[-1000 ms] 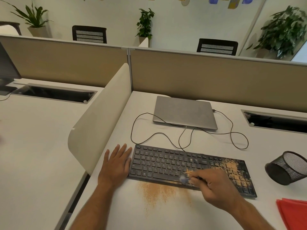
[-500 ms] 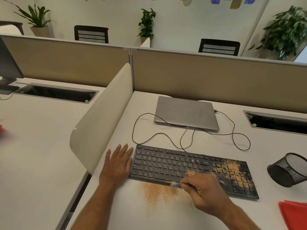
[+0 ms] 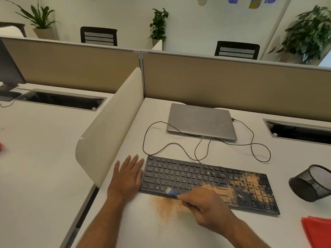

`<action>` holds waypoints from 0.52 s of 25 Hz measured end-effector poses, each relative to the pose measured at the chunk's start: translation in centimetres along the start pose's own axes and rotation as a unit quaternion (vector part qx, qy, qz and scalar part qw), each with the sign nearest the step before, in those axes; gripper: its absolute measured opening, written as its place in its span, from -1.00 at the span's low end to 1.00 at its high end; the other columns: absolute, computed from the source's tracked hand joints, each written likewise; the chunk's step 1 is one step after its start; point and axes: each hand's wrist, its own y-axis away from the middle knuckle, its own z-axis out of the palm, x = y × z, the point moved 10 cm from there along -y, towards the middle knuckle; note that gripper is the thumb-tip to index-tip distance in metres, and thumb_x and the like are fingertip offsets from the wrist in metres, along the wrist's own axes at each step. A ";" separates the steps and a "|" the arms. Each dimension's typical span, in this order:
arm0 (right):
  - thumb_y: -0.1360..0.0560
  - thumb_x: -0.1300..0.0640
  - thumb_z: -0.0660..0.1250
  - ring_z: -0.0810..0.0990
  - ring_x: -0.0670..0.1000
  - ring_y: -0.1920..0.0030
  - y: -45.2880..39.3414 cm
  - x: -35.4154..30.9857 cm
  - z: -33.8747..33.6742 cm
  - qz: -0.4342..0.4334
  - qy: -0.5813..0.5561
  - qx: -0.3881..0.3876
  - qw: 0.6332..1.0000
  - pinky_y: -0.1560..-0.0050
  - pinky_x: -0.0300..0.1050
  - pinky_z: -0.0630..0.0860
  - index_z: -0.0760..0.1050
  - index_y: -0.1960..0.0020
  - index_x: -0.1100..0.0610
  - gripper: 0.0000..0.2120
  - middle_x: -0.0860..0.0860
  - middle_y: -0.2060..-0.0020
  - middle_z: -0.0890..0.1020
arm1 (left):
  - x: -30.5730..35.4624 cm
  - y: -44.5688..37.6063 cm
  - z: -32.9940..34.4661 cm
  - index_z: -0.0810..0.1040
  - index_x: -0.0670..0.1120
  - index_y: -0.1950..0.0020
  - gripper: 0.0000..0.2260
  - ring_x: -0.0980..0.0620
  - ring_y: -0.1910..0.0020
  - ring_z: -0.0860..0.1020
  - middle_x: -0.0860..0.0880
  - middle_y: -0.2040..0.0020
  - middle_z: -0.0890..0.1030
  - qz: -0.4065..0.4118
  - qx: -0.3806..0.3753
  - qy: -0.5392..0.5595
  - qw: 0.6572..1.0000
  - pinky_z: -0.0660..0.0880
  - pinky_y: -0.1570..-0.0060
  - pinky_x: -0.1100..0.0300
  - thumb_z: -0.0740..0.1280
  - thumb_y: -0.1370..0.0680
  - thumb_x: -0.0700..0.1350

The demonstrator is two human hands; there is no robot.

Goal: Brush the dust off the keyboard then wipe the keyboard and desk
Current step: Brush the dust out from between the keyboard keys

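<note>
Desk: white desk [image 3: 223,154] fills the lower frame, tan dust [image 3: 165,205] spilled at its lower centre.
Keyboard: black keyboard [image 3: 179,176] lies lower centre, dust coating its right half.
Right hand: right hand [image 3: 206,206] pinches a small blue brush [image 3: 172,192], bristles at the keyboard's front edge.
Left hand: left hand [image 3: 128,176] lies flat, fingers spread, touching the keyboard's left end.
Room: beige partition [image 3: 232,81] behind a closed laptop [image 3: 200,120]; plants and chairs along the top.
Cut off: mesh cup [image 3: 311,183] and red cloth [image 3: 318,230] at the right edge.
Unclear: brush handle hidden, bristles blurred, perhaps white.
</note>
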 end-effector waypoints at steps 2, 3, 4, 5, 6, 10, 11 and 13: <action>-0.41 0.18 0.39 0.55 -0.15 0.21 0.3 -0.9 1.6 -0.052 0.050 -0.035 0.997 0.29 -0.28 0.54 0.53 -0.14 -0.03 -0.68 -0.14 0.16 0.65 | 0.1 0.0 -0.1 0.08 0.20 -0.62 -0.35 0.18 -0.60 -0.16 0.18 -0.63 0.01 0.000 -0.001 0.000 1.000 -0.29 -0.56 0.02 -0.32 -0.54 0.24; -0.36 0.23 0.42 0.55 -0.13 0.22 0.7 -1.1 1.9 -0.070 0.067 -0.043 0.994 0.32 -0.28 0.53 0.52 -0.15 -0.01 -0.61 -0.12 0.16 0.66 | 0.1 0.0 -0.1 0.07 0.20 -0.62 -0.35 0.18 -0.60 -0.16 0.18 -0.63 0.01 0.000 -0.001 -0.001 1.000 -0.30 -0.56 0.03 -0.32 -0.54 0.24; -0.31 0.26 0.44 0.55 -0.11 0.23 1.0 -1.0 1.8 -0.077 0.078 -0.046 0.993 0.33 -0.29 0.52 0.52 -0.14 0.00 -0.57 -0.12 0.17 0.66 | 0.1 0.1 -0.1 0.07 0.20 -0.62 -0.35 0.18 -0.60 -0.16 0.18 -0.63 0.01 0.001 -0.001 -0.002 1.000 -0.30 -0.55 0.03 -0.32 -0.54 0.24; -0.27 0.28 0.46 0.56 -0.11 0.24 1.5 -0.8 1.5 -0.079 0.084 -0.044 0.992 0.34 -0.29 0.51 0.54 -0.12 0.01 -0.55 -0.11 0.18 0.66 | 0.1 0.1 -0.1 0.07 0.20 -0.62 -0.35 0.17 -0.60 -0.16 0.18 -0.63 0.01 0.001 0.000 -0.001 1.000 -0.30 -0.55 0.03 -0.32 -0.54 0.24; -0.25 0.29 0.47 0.56 -0.10 0.25 2.1 -0.4 1.2 -0.076 0.090 -0.043 0.992 0.34 -0.29 0.51 0.55 -0.10 0.02 -0.55 -0.11 0.19 0.66 | 0.1 0.1 -0.1 0.08 0.20 -0.62 -0.35 0.17 -0.60 -0.15 0.18 -0.63 0.02 0.002 0.000 0.001 1.000 -0.29 -0.56 0.02 -0.32 -0.54 0.24; -0.19 0.27 0.53 0.57 -0.10 0.25 4.5 1.4 -0.5 -0.040 0.112 -0.039 0.992 0.34 -0.28 0.53 0.61 -0.06 0.03 -0.55 -0.09 0.19 0.67 | 0.1 0.1 -0.1 0.09 0.19 -0.62 -0.35 0.17 -0.60 -0.15 0.18 -0.63 0.02 0.003 0.000 0.001 1.000 -0.28 -0.56 0.01 -0.31 -0.55 0.24; -0.17 0.27 0.54 0.57 -0.10 0.26 5.1 1.8 -0.9 -0.027 0.117 -0.039 0.992 0.35 -0.30 0.53 0.63 -0.04 0.03 -0.55 -0.10 0.20 0.67 | 0.1 0.0 -0.1 0.09 0.19 -0.62 -0.35 0.17 -0.60 -0.14 0.18 -0.63 0.02 0.004 0.000 -0.001 1.000 -0.27 -0.56 0.01 -0.31 -0.54 0.23; -0.13 0.27 0.56 0.58 -0.11 0.28 6.0 2.4 -1.9 0.003 0.127 -0.032 0.991 0.35 -0.32 0.51 0.66 0.00 0.04 -0.55 -0.10 0.22 0.67 | 0.2 0.1 -0.1 0.08 0.19 -0.62 -0.35 0.17 -0.60 -0.14 0.18 -0.63 0.02 0.004 0.001 -0.005 1.000 -0.28 -0.56 0.02 -0.32 -0.54 0.23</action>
